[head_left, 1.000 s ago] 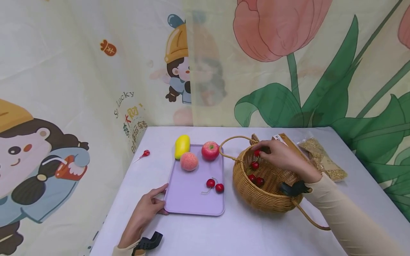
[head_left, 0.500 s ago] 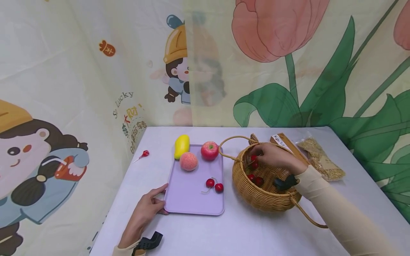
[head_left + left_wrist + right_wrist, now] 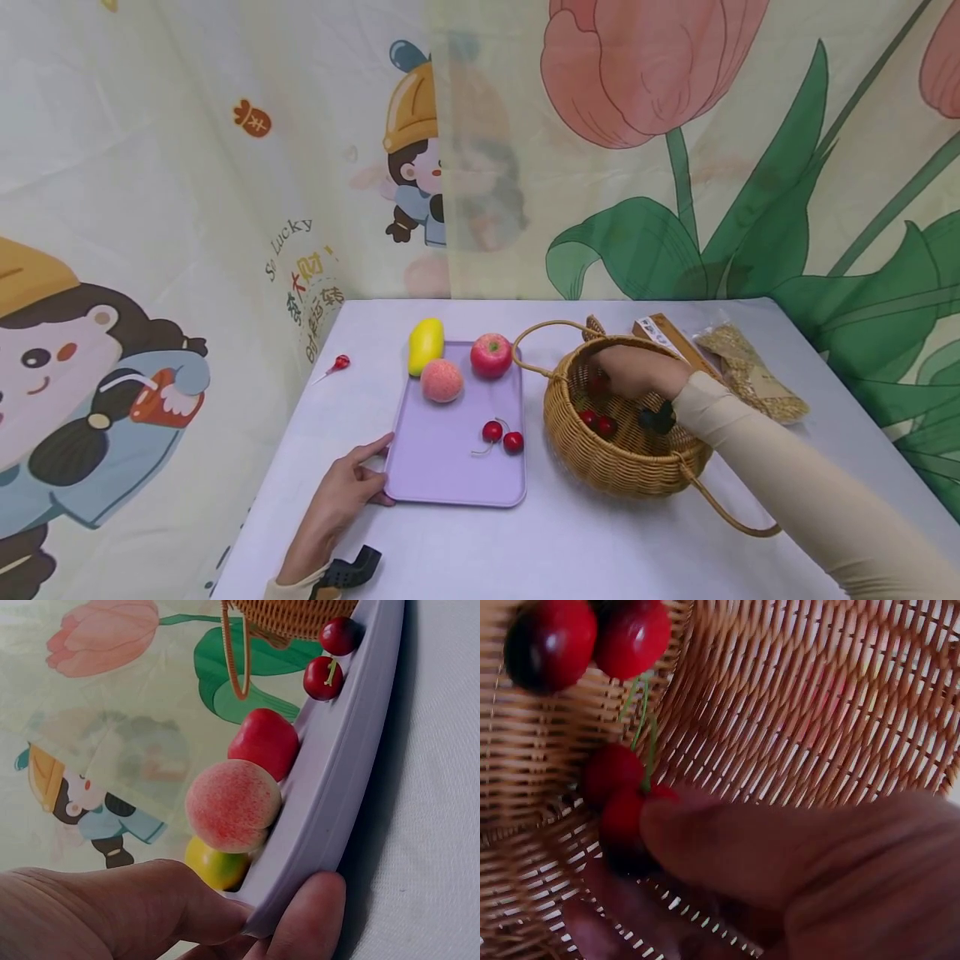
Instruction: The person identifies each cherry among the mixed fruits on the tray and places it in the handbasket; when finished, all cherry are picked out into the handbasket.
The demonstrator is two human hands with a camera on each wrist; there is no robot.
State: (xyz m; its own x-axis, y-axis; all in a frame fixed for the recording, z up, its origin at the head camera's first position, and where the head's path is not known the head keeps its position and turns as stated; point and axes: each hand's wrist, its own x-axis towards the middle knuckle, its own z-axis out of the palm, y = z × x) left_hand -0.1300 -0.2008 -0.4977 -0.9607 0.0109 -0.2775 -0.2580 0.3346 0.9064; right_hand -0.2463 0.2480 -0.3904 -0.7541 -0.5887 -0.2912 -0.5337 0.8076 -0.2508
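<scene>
My left hand [image 3: 347,482] pinches the lower left corner of a lilac tray [image 3: 442,458], its thumb on the rim in the left wrist view. On the tray are a peach [image 3: 442,381], a red apple [image 3: 491,356] and two cherries [image 3: 502,437] with stems. A yellow mango [image 3: 427,346] lies at the tray's upper left corner. Deep inside a wicker basket [image 3: 592,462], my right hand [image 3: 637,371] holds a pair of cherries [image 3: 622,836] between thumb and fingers, low against the weave. Another pair of cherries [image 3: 589,641] rests in the basket beside them.
A lollipop [image 3: 340,362] lies left of the tray. Behind the basket are a brown box [image 3: 678,342] and a clear bag of grain-like pieces [image 3: 750,375]. The basket's handles [image 3: 536,329] stick out on both sides. A printed curtain hangs behind the table.
My right hand has gone down from the basket's rim into the basket, taking the cherries with it. The left hand and the tray have stayed put.
</scene>
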